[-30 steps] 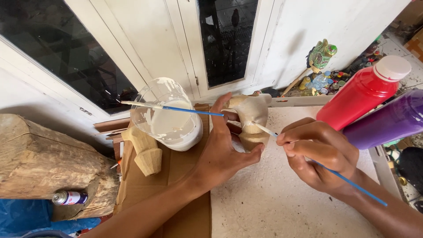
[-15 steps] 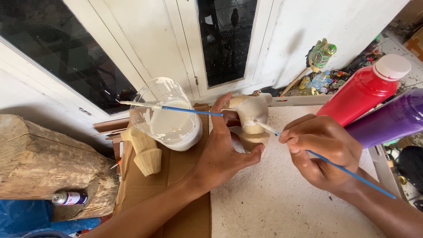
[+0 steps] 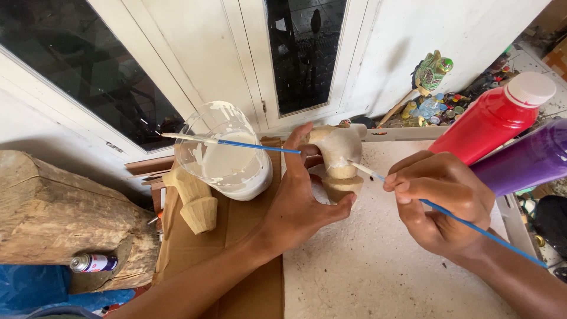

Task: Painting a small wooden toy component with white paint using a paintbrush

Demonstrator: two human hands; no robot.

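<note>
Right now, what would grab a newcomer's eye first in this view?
At centre, the left hand steadies a pale carved wooden figure while the right hand touches a blue-handled brush to it. Just left, a cut plastic container of white paint has a second brush laid across its rim. At far right lie a bright red bottle and a purple one.

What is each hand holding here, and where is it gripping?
Left hand grips the wooden carving around its narrow middle. Right hand pinches the blue-handled brush partway along its handle.
</note>
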